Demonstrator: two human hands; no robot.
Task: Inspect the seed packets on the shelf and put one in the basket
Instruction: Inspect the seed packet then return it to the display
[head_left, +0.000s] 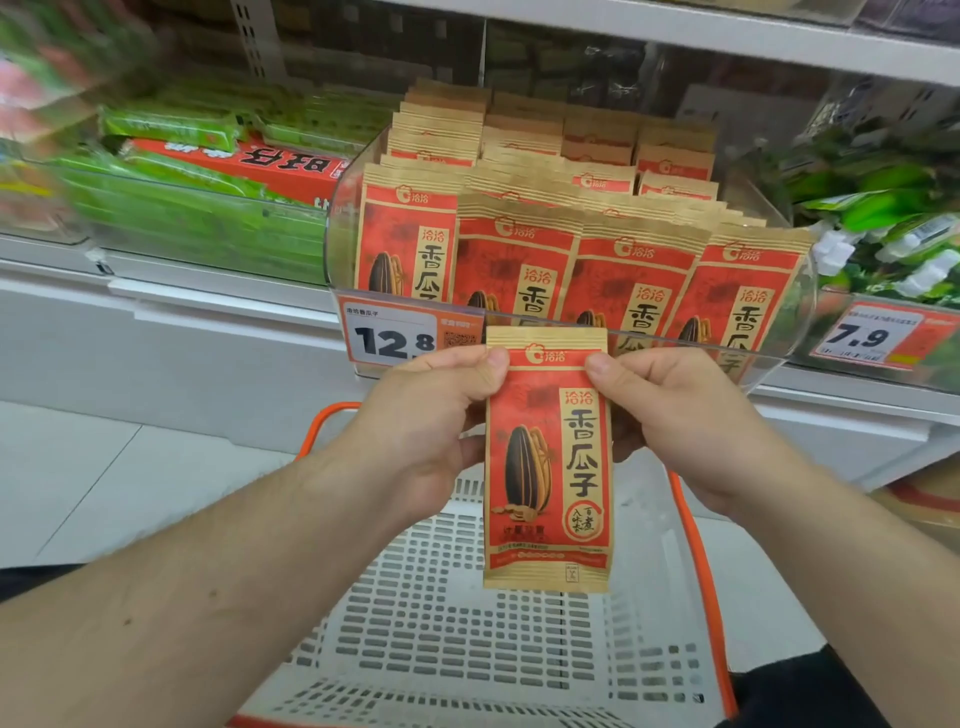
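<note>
Your left hand (431, 415) pinches the top-left edge of the red-and-tan paper seed packet (548, 467), thumb in front; your right hand (675, 415) pinches the top-right edge, so the pkt hangs upright btwn both. It's above the white perforated plastic basket w/ orange rim (467, 623), just in front of the clear plastic shelf bin (343, 228) of matching packets (618, 280).

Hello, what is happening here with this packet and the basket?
A person stands at a shop shelf and holds one seed packet upright with both hands. The left hand and the right hand pinch it near the top, front side facing the camera, as if to read it. The packet hangs above the white basket with orange handles, not yet inside. More packets of the same kind stand in the clear bin on the shelf behind.
</note>
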